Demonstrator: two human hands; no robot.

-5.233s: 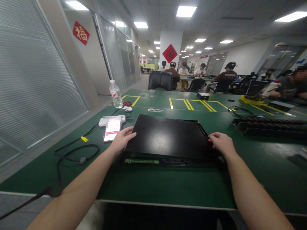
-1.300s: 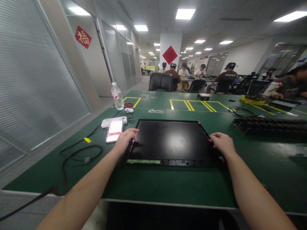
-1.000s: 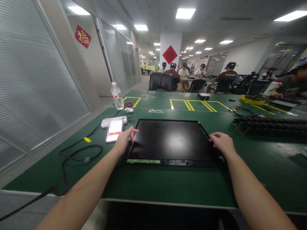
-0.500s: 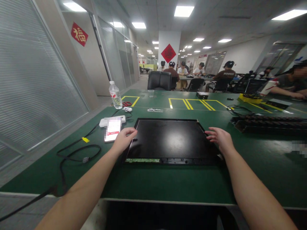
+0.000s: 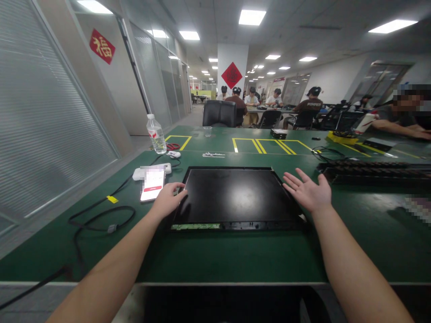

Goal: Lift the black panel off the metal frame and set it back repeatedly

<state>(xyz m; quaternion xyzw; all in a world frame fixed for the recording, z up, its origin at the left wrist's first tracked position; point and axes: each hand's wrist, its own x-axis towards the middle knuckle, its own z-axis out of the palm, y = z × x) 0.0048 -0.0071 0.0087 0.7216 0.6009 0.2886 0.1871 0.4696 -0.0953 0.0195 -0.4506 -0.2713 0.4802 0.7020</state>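
A black flat display panel [image 5: 232, 193] lies on the green table in front of me. Along its near edge runs a green circuit board strip [image 5: 195, 226]. My left hand [image 5: 168, 198] is at the panel's left edge, thumb and fingers loosely curved with a gap between them; whether the fingertips touch the frame I cannot tell. Beyond the right edge, my right hand [image 5: 308, 190] is turned palm up, fingers spread, holding nothing. A phone [image 5: 152, 190] with a lit screen lies left of my left hand.
A water bottle [image 5: 156, 134], red-handled scissors [image 5: 173, 146] and a plastic cup [image 5: 207, 131] stand or lie farther back. Black cable [image 5: 101, 229] loops at left. Long black parts [image 5: 370, 172] lie at right. A person [image 5: 400, 112] sits at the far right; others work behind.
My right hand has turned from fingers pointing inward at the panel's edge to palm up and spread. My left hand stays by the left edge. The whole view has shifted slightly.
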